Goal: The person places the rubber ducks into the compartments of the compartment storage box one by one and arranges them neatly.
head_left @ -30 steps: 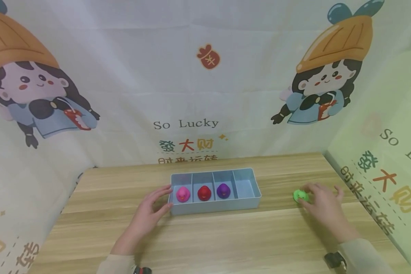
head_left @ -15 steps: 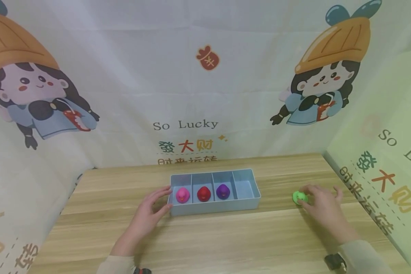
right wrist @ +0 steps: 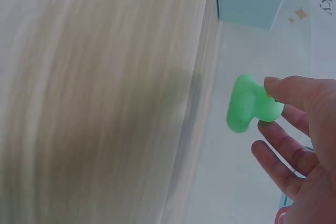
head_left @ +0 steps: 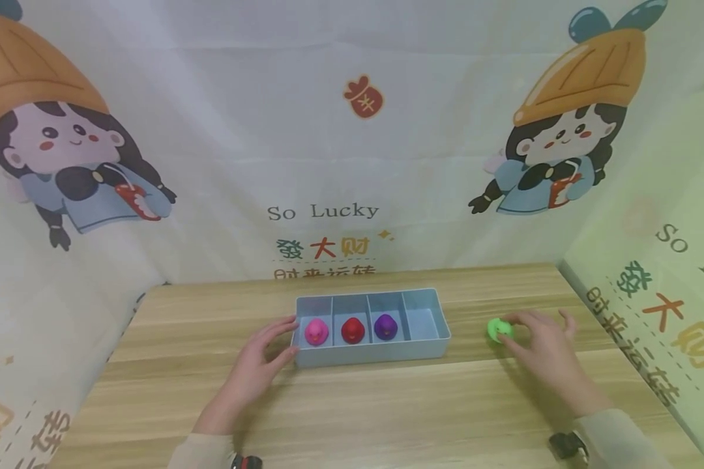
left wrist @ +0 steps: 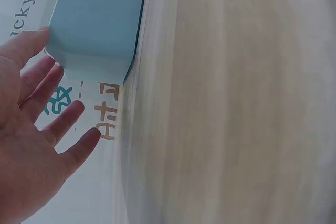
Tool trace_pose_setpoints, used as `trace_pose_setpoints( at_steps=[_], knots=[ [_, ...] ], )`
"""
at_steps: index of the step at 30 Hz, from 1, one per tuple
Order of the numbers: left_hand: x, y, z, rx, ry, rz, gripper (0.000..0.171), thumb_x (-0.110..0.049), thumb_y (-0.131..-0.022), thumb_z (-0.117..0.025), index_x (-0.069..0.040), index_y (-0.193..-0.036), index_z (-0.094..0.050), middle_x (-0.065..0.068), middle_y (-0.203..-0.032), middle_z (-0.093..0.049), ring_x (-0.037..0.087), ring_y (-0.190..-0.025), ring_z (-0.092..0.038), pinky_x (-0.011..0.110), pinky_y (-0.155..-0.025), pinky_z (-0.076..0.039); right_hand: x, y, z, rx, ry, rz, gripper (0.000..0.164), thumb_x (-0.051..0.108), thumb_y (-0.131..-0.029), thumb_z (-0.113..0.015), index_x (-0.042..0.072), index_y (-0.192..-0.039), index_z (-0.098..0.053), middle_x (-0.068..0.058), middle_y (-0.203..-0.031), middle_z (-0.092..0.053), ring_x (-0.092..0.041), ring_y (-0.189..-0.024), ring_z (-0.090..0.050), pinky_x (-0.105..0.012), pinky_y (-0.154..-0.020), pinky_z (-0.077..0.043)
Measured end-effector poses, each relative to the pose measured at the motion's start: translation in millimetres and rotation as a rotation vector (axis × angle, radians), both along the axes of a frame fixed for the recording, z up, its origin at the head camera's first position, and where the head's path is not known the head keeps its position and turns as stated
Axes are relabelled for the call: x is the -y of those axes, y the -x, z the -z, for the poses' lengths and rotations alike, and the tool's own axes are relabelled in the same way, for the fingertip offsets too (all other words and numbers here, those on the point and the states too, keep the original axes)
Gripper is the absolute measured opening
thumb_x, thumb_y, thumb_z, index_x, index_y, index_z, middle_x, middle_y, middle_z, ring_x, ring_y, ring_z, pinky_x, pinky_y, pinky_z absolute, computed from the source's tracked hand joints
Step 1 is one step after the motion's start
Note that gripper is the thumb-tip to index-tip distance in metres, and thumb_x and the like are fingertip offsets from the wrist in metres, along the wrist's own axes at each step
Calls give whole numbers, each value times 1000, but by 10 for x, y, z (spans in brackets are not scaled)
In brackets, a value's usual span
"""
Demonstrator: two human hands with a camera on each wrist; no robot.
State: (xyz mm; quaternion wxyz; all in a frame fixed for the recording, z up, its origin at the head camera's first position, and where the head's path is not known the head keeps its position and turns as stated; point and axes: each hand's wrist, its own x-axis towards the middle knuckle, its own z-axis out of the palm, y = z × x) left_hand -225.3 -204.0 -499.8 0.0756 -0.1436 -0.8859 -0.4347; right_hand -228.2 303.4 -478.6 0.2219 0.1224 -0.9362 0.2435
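A pale blue box (head_left: 369, 352) with divided compartments stands on the table. Its compartments hold a pink toy duck (head_left: 316, 332), a red toy duck (head_left: 352, 331) and a purple toy duck (head_left: 385, 327); the rightmost compartment holds nothing. My left hand (head_left: 259, 359) touches the box's left end with thumb and fingertips, its fingers fairly straight and spread in the left wrist view. To the right of the box, my right hand (head_left: 544, 346) pinches a green toy duck (right wrist: 251, 103) between thumb and fingers. In the right wrist view the green duck is above the tabletop.
The wood-grain table (head_left: 352, 417) runs back to a printed cloth backdrop (head_left: 240, 130). Another cloth panel (head_left: 669, 195) rises along the right side. Both wrists carry dark straps or devices, such as one (head_left: 568, 445) on the right wrist.
My right hand has lifted the green duck slightly and carried it left towards the box. My left hand stays at the box's left end. The head view has shifted a little.
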Motion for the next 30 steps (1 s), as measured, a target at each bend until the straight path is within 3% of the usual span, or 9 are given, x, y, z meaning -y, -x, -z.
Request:
trace_pose_setpoints(
  at_steps=[11, 24, 30],
  knots=[
    [-8, -4, -18, -3, 2, -3, 45, -16, -97, -71, -6, -140, -61, 11, -156, -52, 40, -146, -43, 66, -121, -31, 152, 21, -60, -62, -2, -19, 37, 11, -78, -88, 8, -111, -72, -16, -112, -76, -41, -108, -66, -74, -117, -11],
    [8, 3, -11, 6, -5, -4, 45, -15, -98, -71, -6, -141, -61, 14, -156, -52, 41, -147, -42, 65, -122, -31, 513, 139, -91, -223, 56, -140, 41, 3, -72, -91, 6, -108, -72, -11, -106, -76, -35, -104, -67, -72, -113, -17],
    [11, 20, 3, 10, -13, 3, 46, -18, -98, -71, -6, -141, -60, 14, -156, -52, 41, -147, -43, 65, -121, -31, 700, 182, -153, -237, 96, -195, 40, 2, -71, -90, 6, -107, -72, -10, -106, -76, -33, -104, -66, -69, -113, -19]
  ],
)
